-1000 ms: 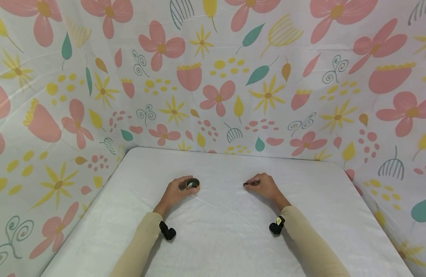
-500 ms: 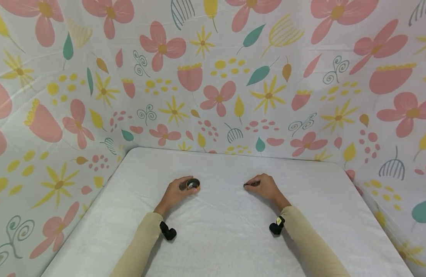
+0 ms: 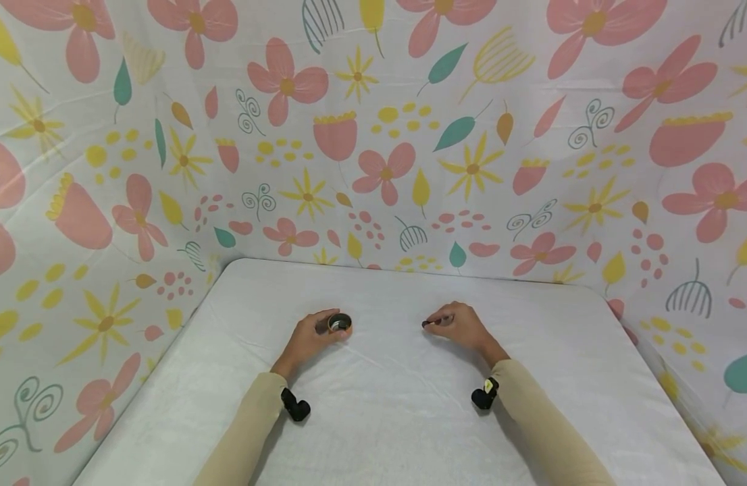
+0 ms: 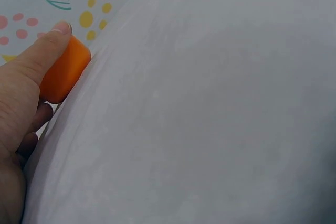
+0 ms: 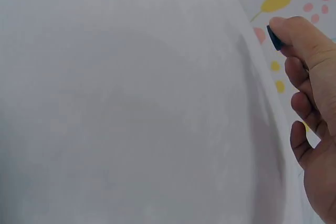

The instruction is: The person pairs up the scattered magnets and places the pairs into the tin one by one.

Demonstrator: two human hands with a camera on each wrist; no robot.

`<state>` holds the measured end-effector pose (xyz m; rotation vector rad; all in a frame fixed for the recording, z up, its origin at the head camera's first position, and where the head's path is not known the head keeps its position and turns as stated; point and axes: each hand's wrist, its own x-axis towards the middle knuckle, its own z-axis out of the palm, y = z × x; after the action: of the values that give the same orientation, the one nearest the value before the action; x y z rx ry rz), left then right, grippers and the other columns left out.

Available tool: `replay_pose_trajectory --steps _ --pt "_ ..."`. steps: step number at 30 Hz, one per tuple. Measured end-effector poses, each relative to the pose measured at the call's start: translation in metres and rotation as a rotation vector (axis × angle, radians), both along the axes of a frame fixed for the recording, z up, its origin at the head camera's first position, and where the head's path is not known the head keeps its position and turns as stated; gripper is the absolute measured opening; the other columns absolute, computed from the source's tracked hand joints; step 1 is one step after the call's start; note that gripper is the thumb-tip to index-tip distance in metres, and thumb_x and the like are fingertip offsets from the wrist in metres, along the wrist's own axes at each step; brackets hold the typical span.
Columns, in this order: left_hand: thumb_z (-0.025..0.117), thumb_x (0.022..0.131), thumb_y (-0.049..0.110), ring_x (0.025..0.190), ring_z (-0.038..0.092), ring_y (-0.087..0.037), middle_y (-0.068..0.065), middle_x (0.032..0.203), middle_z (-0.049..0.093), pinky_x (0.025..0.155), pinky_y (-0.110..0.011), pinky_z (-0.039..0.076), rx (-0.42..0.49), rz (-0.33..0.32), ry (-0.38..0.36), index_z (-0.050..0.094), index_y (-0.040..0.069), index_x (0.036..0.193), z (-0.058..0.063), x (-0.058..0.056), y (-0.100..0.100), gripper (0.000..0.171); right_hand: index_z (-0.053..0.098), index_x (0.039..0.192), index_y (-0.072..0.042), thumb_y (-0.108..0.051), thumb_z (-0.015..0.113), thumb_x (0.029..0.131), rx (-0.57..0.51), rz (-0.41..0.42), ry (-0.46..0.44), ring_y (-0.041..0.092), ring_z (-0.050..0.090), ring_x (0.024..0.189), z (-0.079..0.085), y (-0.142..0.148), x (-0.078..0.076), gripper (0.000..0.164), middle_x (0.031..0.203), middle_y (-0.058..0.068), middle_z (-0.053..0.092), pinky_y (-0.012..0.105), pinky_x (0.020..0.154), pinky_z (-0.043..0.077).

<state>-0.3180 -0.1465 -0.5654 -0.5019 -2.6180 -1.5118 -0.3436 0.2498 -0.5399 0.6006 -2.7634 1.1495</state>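
On the left of the white-covered table, my left hand grips a small round orange container. Its dark inside faces up in the head view, with something lighter showing in it that is too small to make out. The thumb lies along the container's orange side in the left wrist view. To the right, my right hand pinches a small dark flat piece between thumb and forefinger. The other fingers of that hand are curled loosely below. The two hands are apart.
A white cloth covers the table, which has rounded far corners. Floral fabric walls rise behind it and at both sides. A small black camera sits on each wrist, over beige sleeves.
My right hand has shifted slightly left with the dark piece. The left hand keeps its hold on the container, and the whole head view has drifted a little.
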Motion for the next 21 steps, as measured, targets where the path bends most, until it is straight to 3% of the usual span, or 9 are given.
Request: replay_pose_trajectory --steps 9,21 --pt "0.083 0.084 0.046 0.125 0.061 -0.027 -0.007 0.141 0.062 0.105 -0.047 0.049 0.005 -0.004 -0.020 0.062 0.017 0.143 -0.004 -0.003 -0.001 0.069 0.083 0.095 -0.027 -0.036 0.085 0.085 -0.041 0.134 0.020 0.017 0.061 0.086 0.016 -0.031 -0.008 0.013 0.092 -0.013 0.075 0.031 0.075 0.050" --pt "0.084 0.085 0.043 0.125 0.061 -0.026 -0.005 0.140 0.063 0.107 -0.046 0.048 -0.006 0.011 -0.030 0.062 0.017 0.143 0.002 0.000 0.001 0.067 0.084 0.093 -0.026 -0.031 0.087 0.083 -0.088 0.244 0.039 0.020 0.065 0.086 0.030 -0.092 -0.023 0.011 0.088 -0.012 0.075 0.031 0.074 0.049"
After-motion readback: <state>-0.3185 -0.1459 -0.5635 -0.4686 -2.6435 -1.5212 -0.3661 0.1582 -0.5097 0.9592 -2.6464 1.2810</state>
